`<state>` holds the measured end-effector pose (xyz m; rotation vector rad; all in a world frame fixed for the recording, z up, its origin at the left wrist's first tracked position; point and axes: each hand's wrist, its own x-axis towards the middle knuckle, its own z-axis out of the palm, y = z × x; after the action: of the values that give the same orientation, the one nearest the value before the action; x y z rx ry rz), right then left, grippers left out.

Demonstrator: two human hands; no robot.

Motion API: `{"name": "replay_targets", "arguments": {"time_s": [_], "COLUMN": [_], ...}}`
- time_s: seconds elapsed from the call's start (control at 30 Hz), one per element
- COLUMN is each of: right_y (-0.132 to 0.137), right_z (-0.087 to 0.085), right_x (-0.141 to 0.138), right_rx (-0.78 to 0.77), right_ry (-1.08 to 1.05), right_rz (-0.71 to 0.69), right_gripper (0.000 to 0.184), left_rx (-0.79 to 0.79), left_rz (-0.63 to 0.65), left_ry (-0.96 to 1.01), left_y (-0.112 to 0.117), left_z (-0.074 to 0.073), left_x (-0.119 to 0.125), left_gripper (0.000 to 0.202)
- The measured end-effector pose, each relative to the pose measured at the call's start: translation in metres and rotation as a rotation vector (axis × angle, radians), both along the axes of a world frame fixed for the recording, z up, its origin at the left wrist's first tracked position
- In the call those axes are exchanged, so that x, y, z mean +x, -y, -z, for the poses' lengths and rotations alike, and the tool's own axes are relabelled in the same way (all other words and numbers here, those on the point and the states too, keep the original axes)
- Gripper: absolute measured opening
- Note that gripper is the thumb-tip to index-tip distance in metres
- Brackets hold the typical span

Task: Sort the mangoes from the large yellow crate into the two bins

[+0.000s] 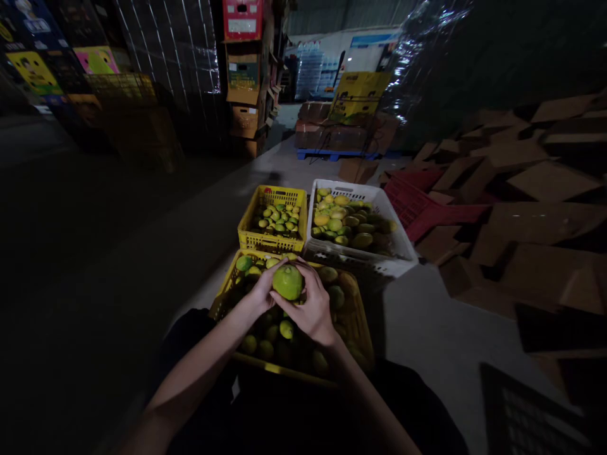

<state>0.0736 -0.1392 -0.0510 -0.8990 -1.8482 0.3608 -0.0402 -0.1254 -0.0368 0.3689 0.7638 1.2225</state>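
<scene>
A green lemon (287,282) is cupped between my two hands, its stubby tip facing up toward me. My left hand (263,289) wraps its left side, and my right hand (312,308) covers the right side with the thumb along the bottom. Both hands are over a large yellow crate (364,319) of green and yellow lemons, close in front of me. My forearms and hands hide part of that crate's contents. Behind it stand a smaller yellow crate (270,242) of yellow-green lemons and a white crate (403,248) of yellower ones.
Flattened and open cardboard boxes (540,221) are heaped on the right, beside a red plastic crate (417,205). Farther back are a blue pallet (332,153) bearing boxes and a tall stack of cartons (244,79). The left side is very dark.
</scene>
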Motion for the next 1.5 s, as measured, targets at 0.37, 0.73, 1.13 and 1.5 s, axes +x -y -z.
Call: {"name": "replay_targets", "arguments": {"time_s": [0.37, 0.73, 1.13, 1.5], "right_y": [-0.015, -0.014, -0.020, -0.031], "right_z": [-0.014, -0.019, -0.021, -0.006], "right_x": [0.025, 0.022, 0.025, 0.024], "right_rx": [0.055, -0.001, -1.149, -1.361], "right_ry": [-0.133, -0.165, -0.904, -0.870], "right_rz": [0.324, 0.276, -0.180, -0.119], "right_gripper": [0.055, 0.043, 0.034, 0.038], "left_rx": [0.450, 0.458, 0.173, 0.002], "left_rz": [-0.287, -0.178, 0.193, 0.315], "left_ry": [-0.395, -0.433, -0.490, -0.613], "left_y": [-0.006, 0.001, -0.010, -0.012], "left_z": [-0.019, -0.023, -0.001, 0.001], "left_x": [-0.024, -0.022, -0.026, -0.025], "left_gripper": [0.057, 0.059, 0.058, 0.073]}}
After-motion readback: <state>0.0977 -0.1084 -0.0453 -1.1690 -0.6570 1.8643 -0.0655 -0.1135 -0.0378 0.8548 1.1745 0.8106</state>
